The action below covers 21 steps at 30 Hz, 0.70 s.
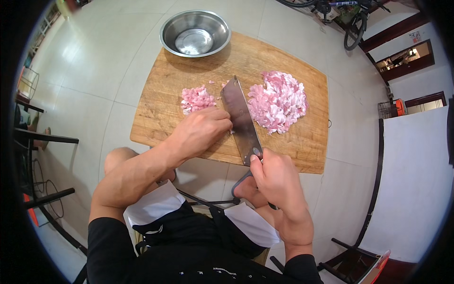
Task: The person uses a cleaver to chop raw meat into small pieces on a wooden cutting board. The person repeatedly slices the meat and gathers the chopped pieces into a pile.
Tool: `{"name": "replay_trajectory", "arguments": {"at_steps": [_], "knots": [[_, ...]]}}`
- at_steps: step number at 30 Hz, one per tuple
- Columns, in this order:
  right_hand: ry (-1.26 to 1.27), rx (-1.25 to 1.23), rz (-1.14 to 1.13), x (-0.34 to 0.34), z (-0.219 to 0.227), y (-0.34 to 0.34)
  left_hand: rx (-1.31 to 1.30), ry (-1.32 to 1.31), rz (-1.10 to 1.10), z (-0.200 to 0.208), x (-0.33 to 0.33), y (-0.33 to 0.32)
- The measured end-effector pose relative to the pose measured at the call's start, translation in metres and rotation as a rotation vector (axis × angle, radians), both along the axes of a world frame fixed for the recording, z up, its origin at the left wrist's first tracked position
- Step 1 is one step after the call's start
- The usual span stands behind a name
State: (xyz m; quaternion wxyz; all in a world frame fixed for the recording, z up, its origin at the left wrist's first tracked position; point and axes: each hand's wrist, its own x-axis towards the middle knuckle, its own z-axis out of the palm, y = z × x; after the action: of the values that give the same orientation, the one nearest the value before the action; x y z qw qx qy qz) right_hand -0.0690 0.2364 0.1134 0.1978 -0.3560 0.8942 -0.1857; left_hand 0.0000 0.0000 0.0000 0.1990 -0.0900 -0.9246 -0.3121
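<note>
My right hand [276,177] is wrapped round the handle of a cleaver [242,120], whose broad blade slants across a wooden cutting board [302,151]. Close against the blade's left face, my left hand [203,131] has its fingers curled together. A small bit of raw meat shows at those fingertips; the rest of what they press on is hidden. Just beyond my left hand lies a small heap of diced pink meat [197,98]. To the right of the blade spreads a larger pile of sliced pink and white meat [279,102].
A metal bowl [195,19] stands on the board's far left corner with nothing in it. The board sits above the tiled floor [85,99], in front of my knees. A bicycle [354,31] is at the far right, and dark metal legs [47,136] stick out on the left.
</note>
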Motion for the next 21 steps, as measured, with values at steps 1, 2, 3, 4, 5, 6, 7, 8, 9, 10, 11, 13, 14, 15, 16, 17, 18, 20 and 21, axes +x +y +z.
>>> {"name": "replay_trajectory", "arguments": {"at_steps": [1, 2, 3, 4, 5, 6, 7, 8, 9, 10, 11, 13, 14, 15, 16, 17, 18, 20, 21], "knots": [[0.006, -0.011, 0.004, 0.001, -0.001, 0.000, 0.003, -0.011, -0.004, 0.001, 0.000, 0.000], [0.013, -0.022, 0.008, 0.001, -0.001, -0.001, 0.006, -0.023, -0.007, 0.001, 0.000, 0.000], [0.012, -0.020, 0.003, 0.002, 0.000, -0.002, 0.004, -0.020, -0.005, 0.000, -0.001, 0.000], [0.011, -0.019, -0.003, 0.002, 0.001, -0.004, 0.002, -0.017, -0.003, -0.001, -0.002, 0.000], [0.010, -0.018, -0.009, 0.003, 0.002, -0.006, 0.000, -0.015, -0.001, -0.001, -0.002, 0.000], [0.010, -0.006, -0.019, 0.003, 0.002, -0.008, 0.004, -0.017, -0.002, -0.002, -0.003, 0.000], [0.009, 0.005, -0.030, 0.004, 0.003, -0.010, 0.007, -0.020, -0.002, -0.002, -0.003, 0.000], [0.008, 0.016, -0.040, 0.004, 0.003, -0.013, 0.010, -0.022, -0.003, -0.002, -0.002, 0.000], [0.045, 0.022, -0.025, 0.001, -0.001, -0.015, 0.004, -0.026, -0.006, -0.002, -0.003, -0.001], [0.080, 0.027, -0.010, -0.004, -0.010, -0.018, -0.002, -0.030, -0.009, -0.002, -0.003, -0.001], [0.116, 0.033, 0.005, -0.008, -0.015, -0.020, -0.008, -0.035, -0.012, -0.002, -0.003, 0.000], [0.114, 0.019, -0.008, -0.011, -0.015, -0.028, -0.012, -0.034, -0.020, -0.002, -0.003, -0.001], [0.113, 0.012, -0.014, -0.014, -0.014, -0.031, -0.014, -0.034, -0.023, -0.002, -0.003, -0.002], [0.080, -0.075, -0.031, -0.021, -0.023, -0.032, -0.009, -0.010, -0.025, -0.003, -0.003, -0.002], [0.046, -0.165, -0.045, -0.030, -0.039, -0.033, -0.007, 0.012, -0.024, -0.004, -0.002, -0.003], [0.011, -0.253, -0.061, -0.037, -0.048, -0.033, -0.003, 0.033, -0.025, -0.006, -0.002, -0.002], [-0.097, -0.266, -0.120, -0.040, -0.045, -0.035, 0.017, 0.027, -0.022, -0.004, 0.000, -0.002], [-0.313, -0.294, -0.237, -0.045, -0.039, -0.039, 0.057, 0.013, -0.017, 0.002, 0.003, -0.001], [-0.317, -0.332, -0.242, -0.045, -0.043, -0.038, 0.092, 0.028, 0.001, 0.001, 0.003, -0.001]]}}
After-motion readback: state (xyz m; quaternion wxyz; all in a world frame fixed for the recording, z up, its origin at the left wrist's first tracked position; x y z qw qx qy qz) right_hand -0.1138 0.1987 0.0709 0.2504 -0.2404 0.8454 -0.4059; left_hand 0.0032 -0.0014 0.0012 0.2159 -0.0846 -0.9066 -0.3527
